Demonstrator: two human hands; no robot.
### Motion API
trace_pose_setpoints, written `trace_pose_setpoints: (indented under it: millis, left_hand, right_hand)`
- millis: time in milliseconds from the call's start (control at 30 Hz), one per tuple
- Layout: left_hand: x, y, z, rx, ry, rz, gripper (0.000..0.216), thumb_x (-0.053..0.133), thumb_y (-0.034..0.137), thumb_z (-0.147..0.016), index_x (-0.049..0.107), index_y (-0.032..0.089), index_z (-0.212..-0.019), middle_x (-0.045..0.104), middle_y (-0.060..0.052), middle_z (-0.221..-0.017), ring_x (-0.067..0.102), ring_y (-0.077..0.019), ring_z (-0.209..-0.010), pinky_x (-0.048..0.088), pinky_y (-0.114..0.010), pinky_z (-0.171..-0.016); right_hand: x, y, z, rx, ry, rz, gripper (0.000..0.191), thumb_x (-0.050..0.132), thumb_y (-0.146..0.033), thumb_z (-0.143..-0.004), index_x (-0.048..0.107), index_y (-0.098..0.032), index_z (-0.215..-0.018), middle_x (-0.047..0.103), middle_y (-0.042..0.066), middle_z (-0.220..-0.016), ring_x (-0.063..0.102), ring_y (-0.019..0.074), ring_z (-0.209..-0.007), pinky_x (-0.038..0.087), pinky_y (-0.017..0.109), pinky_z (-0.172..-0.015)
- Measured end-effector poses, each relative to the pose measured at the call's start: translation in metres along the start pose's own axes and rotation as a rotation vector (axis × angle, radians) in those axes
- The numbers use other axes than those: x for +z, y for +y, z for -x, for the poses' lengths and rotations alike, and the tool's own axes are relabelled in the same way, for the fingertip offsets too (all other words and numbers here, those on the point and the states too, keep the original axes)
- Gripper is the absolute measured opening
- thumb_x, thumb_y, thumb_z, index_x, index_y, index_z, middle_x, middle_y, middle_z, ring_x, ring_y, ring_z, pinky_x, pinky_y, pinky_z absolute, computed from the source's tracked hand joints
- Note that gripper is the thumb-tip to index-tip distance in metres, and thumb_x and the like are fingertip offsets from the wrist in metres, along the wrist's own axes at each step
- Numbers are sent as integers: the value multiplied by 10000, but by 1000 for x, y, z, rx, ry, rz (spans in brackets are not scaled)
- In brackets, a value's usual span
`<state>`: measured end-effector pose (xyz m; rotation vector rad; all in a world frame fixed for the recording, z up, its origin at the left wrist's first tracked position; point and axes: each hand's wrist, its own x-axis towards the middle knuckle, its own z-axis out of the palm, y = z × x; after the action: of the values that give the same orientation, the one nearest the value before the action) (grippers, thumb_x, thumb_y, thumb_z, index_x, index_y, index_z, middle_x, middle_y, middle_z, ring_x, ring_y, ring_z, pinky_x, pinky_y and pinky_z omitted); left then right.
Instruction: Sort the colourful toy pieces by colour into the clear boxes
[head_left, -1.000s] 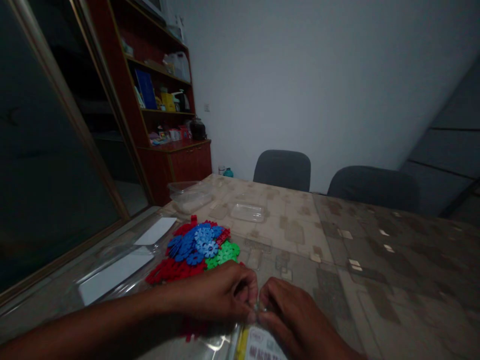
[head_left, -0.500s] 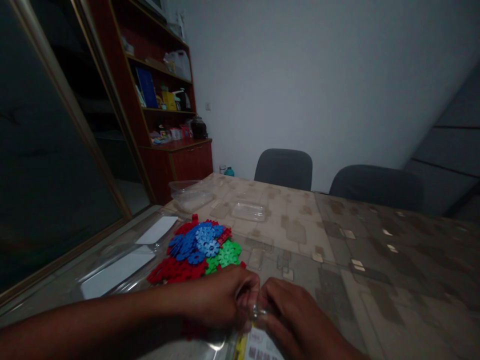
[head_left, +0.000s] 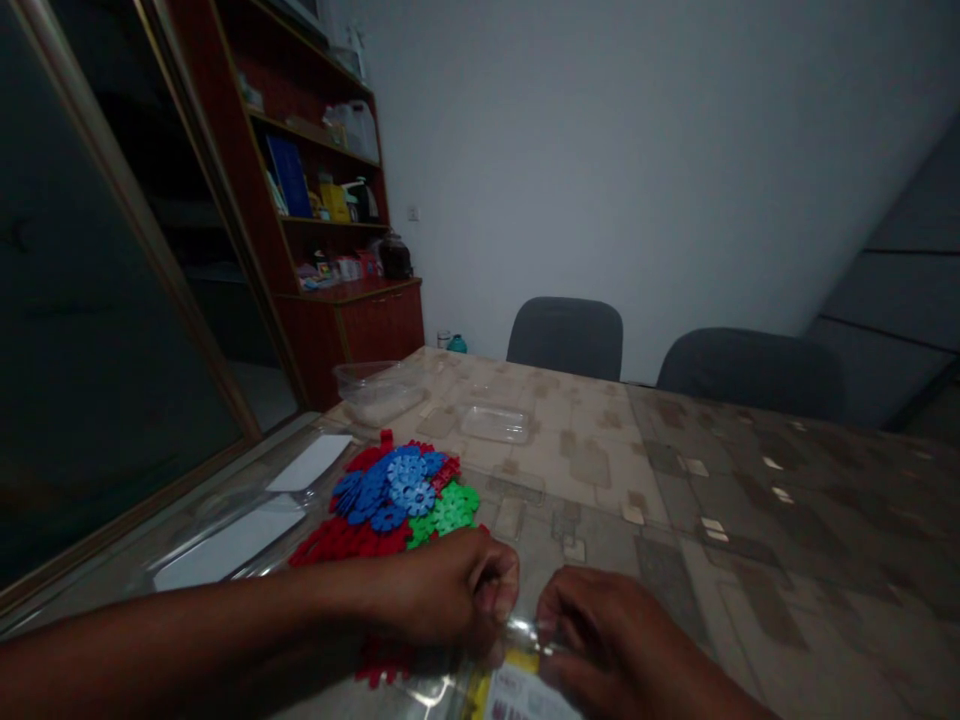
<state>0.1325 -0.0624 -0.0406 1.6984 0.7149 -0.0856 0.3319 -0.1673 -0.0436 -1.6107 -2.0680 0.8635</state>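
Where left hand [head_left: 448, 592] nears right hand [head_left: 604, 632], bag [head_left: 519, 692] lies.

Table [head_left: 712, 500] carries plastic discs [head_left: 390, 500], clear tub [head_left: 379, 390], lid [head_left: 495, 423].

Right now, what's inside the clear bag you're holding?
Red, blue and green toy discs show through the clear bag, a yellow-white label too. The left hand and right hand cover the rest.
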Motion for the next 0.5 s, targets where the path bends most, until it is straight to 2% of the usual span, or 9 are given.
trace_pose_setpoints:
  millis: [100, 233, 300, 433, 500]
  left_hand:
    - [0, 3, 2, 15, 43, -15, 258, 747, 150, -585, 521, 194, -700, 484, 73, -639, 437, -113, -592, 284, -211, -501]
    - [-2, 14, 6, 69, 78, -150, 208, 749, 124, -640, 575, 186, -735, 521, 65, -671, 471, -123, -626, 308, -216, -519]
    - [-2, 19, 8, 77, 88, -235, 189, 758, 139, -662, 600, 186, -755, 537, 63, -691, 488, -130, -649, 319, -217, -526]
    - [2, 22, 10, -2, 159, -289, 178, 713, 119, -683, 557, 187, -732, 516, 70, -683, 468, -124, -628, 313, -221, -511]
    - [5, 21, 10, 32, 182, -321, 179, 712, 134, -692, 551, 193, -745, 518, 65, -716, 468, -126, -648, 315, -221, -515]
  right_hand:
    - [3, 6, 5, 108, 32, 22, 234, 701, -183, -740, 473, -224, -711, 583, -23, -699, 529, 158, -668, 297, 259, -608]
    - [9, 10, 8, 134, 75, 33, 306, 679, -199, -772, 389, -241, -684, 553, -33, -655, 510, 148, -622, 284, 260, -588]
    - [9, 9, 8, 151, 89, 32, 307, 679, -200, -765, 387, -241, -675, 544, -38, -637, 508, 144, -607, 280, 259, -583]
    - [1, 7, 11, 187, 88, 37, 265, 676, -226, -744, 423, -237, -667, 559, -30, -629, 516, 149, -612, 286, 261, -582]
    - [-4, 11, 18, 169, 50, -18, 235, 661, -266, -743, 437, -237, -676, 549, -27, -645, 502, 150, -619, 285, 258, -569]
